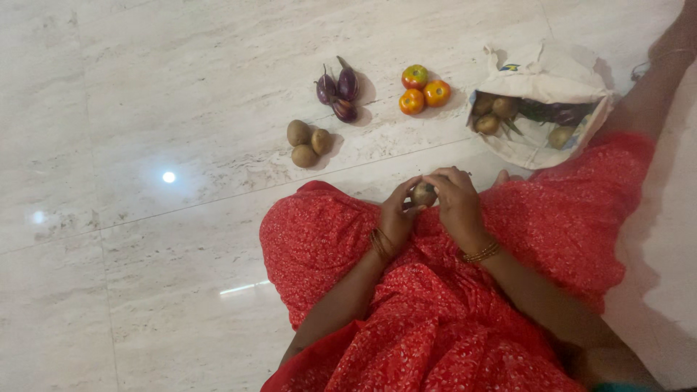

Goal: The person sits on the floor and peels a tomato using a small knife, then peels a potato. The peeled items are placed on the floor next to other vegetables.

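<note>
I sit on a pale marble floor in a red patterned garment (435,312). Both hands meet over my lap around one small brown potato (424,194). My left hand (396,218) cups it from the left, and my right hand (456,203) grips it from the right and above. Gold bangles circle both wrists. On the floor ahead lie three brown potatoes (306,143), three small purple aubergines (337,91) and three red-orange tomatoes (423,90), each kind in its own cluster.
A white cloth bag (544,80) lies open on the floor at the upper right, with more potatoes and dark aubergines showing inside. My bare leg (657,80) stretches past it along the right edge. Light glares on the tiles at the left.
</note>
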